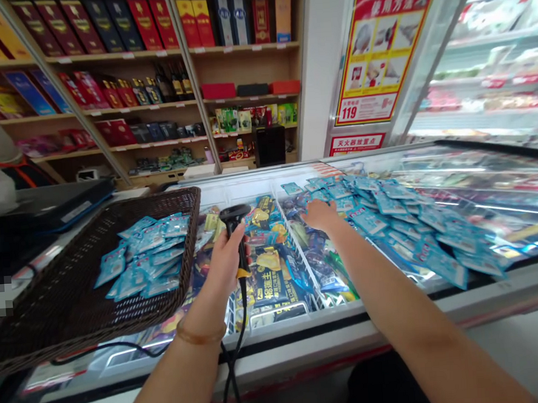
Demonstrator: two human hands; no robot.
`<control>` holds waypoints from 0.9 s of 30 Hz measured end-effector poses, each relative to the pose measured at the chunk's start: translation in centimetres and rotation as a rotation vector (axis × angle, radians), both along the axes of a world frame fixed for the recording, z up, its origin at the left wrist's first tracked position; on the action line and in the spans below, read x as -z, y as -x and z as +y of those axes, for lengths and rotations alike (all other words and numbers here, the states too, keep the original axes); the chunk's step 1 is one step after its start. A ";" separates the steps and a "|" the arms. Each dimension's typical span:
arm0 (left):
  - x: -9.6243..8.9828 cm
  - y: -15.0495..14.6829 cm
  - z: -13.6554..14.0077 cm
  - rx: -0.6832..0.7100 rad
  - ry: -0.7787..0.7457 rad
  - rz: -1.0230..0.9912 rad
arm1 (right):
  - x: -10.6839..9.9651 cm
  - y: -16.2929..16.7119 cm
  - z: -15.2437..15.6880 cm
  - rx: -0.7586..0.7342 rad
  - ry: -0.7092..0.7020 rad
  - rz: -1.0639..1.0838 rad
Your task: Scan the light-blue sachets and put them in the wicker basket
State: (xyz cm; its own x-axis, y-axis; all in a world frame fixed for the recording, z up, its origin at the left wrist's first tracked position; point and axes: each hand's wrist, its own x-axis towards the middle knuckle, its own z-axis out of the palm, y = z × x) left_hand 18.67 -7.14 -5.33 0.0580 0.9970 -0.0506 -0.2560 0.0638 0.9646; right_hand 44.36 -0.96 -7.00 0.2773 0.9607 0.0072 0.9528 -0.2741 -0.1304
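Bare forearms (408,314), smooth black scanner (235,213), glossy packets (395,215)

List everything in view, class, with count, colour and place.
Basket: 1, dark brown, left
Freezer: 1, white, across foreground
Packets: many, light blue, in basket and on freezer
Scanner: 1, black and yellow, centre
Cables: count unclear, black, below scanner
Bagged goods: many, mixed colours, inside freezer
Shelving: 1 unit, pale wood, back
Boxes: many, mixed colours, on shelving
Posters: 2, red, right of shelving
Stocked display: 1, white, far right
Equipment: count unclear, black, far left
Bracelet: 1, amber, left wrist
Left grip: 1, around scanner
Right grip: 1, at freezer-top packets
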 end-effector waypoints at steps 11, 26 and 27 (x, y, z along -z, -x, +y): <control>0.5 -0.7 -0.7 0.080 -0.034 0.118 | -1.4 -2.3 -1.9 -0.027 0.080 0.002; 0.0 -1.0 -1.7 0.136 -0.068 0.100 | 0.0 -2.0 0.2 0.048 -0.315 0.751; -0.1 -1.0 -1.8 0.156 -0.082 0.110 | 0.1 -1.8 0.4 0.095 -0.339 0.874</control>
State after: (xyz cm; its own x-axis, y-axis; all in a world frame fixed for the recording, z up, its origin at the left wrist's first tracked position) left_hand 19.67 -8.94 -5.25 0.2103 0.9775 0.0161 -0.1424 0.0144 0.9897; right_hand 46.14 -0.61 -7.15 0.3937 0.9186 0.0344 0.4553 -0.1623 -0.8754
